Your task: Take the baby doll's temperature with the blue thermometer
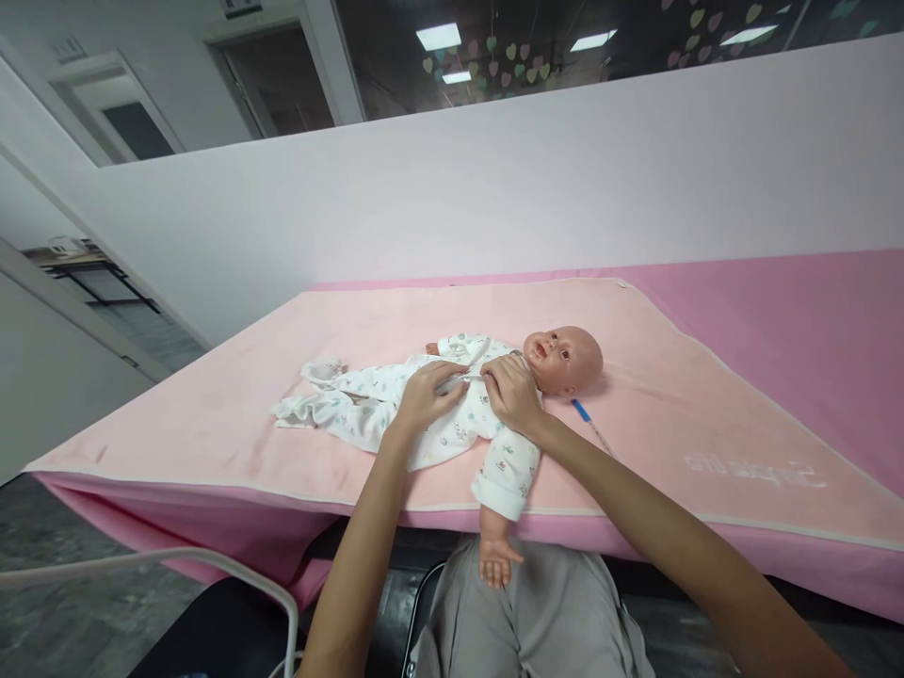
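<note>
A baby doll lies on its back, its head to the right and its legs to the left. It wears a white printed baby suit, whose front both my hands are on. My left hand has its fingers closed on the cloth at the doll's belly. Close to the doll's neck, my right hand pinches the suit's front edge; the fingertips partly hide the cloth between them. One doll arm hangs past the table's near edge, over my lap.
A peach mat covers the table over a pink cloth. Beside the doll's head lies a thin stick with a blue end, near my right forearm. A white wall rises behind. A curved pale tube is at lower left.
</note>
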Demonstrator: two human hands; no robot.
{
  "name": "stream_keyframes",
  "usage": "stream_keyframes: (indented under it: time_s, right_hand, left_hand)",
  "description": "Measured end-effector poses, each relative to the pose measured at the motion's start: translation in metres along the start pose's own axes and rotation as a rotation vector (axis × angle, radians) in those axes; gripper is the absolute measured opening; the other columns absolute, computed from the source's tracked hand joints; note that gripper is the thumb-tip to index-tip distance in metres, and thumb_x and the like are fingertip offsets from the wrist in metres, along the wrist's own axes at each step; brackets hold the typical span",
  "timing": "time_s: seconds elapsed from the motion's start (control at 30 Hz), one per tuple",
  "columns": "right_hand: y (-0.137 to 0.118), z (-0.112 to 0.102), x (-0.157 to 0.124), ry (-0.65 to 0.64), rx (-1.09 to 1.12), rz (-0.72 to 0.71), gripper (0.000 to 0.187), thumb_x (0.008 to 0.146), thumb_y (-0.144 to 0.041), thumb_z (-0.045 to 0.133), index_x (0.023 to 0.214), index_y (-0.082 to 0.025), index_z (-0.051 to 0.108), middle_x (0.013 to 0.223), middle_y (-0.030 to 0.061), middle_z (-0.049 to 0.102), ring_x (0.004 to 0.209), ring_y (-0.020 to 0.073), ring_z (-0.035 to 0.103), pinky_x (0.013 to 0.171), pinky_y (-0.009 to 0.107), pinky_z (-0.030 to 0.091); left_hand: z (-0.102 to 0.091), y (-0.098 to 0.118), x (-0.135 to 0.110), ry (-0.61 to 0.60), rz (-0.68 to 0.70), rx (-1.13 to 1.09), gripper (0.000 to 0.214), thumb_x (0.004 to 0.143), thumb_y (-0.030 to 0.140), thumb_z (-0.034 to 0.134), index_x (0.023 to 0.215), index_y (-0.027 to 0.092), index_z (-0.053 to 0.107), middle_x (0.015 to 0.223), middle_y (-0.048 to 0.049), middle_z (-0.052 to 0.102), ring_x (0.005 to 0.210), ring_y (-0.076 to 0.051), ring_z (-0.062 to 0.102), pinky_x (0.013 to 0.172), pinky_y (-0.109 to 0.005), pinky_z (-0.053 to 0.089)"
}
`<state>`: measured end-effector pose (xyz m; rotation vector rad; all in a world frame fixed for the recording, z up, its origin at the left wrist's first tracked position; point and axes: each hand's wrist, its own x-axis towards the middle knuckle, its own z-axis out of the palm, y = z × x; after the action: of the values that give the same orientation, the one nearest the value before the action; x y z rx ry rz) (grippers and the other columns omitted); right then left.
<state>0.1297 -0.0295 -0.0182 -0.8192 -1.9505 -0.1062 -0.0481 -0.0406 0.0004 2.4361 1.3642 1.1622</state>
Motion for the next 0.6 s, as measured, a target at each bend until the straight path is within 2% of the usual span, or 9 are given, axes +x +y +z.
stream_keyframes:
  time_s: [0.33, 0.53, 0.6]
  right_hand:
    - [0.0015, 0.0005, -0.0015, -0.020, 0.009, -0.031, 0.016, 0.085, -0.014, 0.035, 0.080, -0.019, 0.050, 0.075, 0.0053, 0.055, 0.074, 0.0189, 0.047, 0.073, 0.033, 0.035]
    - [0.0021, 0.0015, -0.0019, -0.064, 0.009, -0.185, 0.016, 0.083, -0.014, 0.036, 0.080, -0.019, 0.050, 0.073, 0.0055, 0.053, 0.075, 0.0195, 0.044, 0.077, 0.035, 0.036]
    - [0.0020, 0.0017, -0.0020, -0.057, 0.018, -0.193, 0.015, 0.083, -0.013, 0.036, 0.081, -0.019, 0.050, 0.073, 0.0054, 0.053, 0.076, 0.0197, 0.044, 0.078, 0.035, 0.036]
  left_hand:
    - [0.0010, -0.0027, 0.0003, 0.006, -0.074, -0.055, 0.030, 0.078, 0.038, 0.054, 0.102, 0.023, 0.063, 0.101, -0.0032, 0.067, 0.094, -0.019, 0.061, 0.084, -0.032, 0.046]
    - [0.0032, -0.0077, 0.0009, 0.006, -0.114, -0.076, 0.033, 0.077, 0.039, 0.055, 0.104, 0.022, 0.062, 0.100, -0.0039, 0.067, 0.093, -0.020, 0.061, 0.084, -0.033, 0.047]
    - [0.0033, -0.0083, 0.0012, 0.002, -0.115, -0.078, 0.033, 0.077, 0.039, 0.055, 0.104, 0.022, 0.062, 0.100, -0.0040, 0.067, 0.093, -0.020, 0.061, 0.085, -0.033, 0.047]
